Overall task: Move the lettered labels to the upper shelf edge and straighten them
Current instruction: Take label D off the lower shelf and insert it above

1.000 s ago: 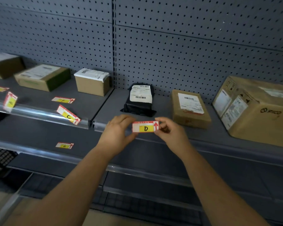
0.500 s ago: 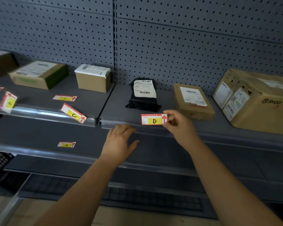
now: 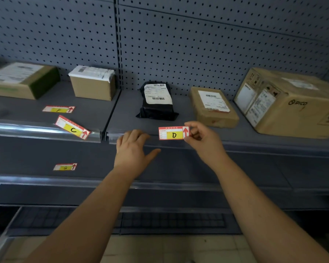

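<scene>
Before the black parcel (image 3: 157, 101), right fingers (image 3: 191, 128) pinch label D (image 3: 173, 133) (left fingers (image 3: 133, 134) spread).

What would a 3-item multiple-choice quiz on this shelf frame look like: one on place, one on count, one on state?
1. Where does the G label lie?
A. lower shelf
B. upper shelf
C. floor

2. How many brown cardboard boxes stand on the upper shelf?
A. two
B. four
C. six

3. How does the C label sit?
A. level
B. tilted
C. face down

Key: 1 A, the G label lies one shelf below the C label. 2 B, two boxes stand left of the black parcel, two right. 3 B, it slants on the rail, unlike the D label pinched level by the right hand.
</scene>
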A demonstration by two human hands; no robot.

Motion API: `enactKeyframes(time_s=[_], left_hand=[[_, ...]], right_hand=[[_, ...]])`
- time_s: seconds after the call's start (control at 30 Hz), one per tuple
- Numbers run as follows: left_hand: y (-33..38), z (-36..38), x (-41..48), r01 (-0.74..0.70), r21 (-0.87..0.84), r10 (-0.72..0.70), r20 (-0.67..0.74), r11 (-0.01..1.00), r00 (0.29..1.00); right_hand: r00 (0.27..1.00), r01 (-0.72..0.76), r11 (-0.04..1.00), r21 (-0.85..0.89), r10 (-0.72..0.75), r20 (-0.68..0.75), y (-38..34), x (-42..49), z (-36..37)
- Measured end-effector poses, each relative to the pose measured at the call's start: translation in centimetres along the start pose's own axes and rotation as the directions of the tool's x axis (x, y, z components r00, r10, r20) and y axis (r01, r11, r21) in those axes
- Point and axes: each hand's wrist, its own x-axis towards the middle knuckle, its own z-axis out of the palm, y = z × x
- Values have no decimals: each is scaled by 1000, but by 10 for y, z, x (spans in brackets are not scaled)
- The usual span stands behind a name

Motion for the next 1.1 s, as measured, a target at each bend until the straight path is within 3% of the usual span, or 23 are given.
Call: enactKeyframes(time_s=[1.1], left_hand=[[15,8,7,78,17,-77,-70,997,995]], right_hand=[[995,81,997,-16,-79,60,11,20,-3]])
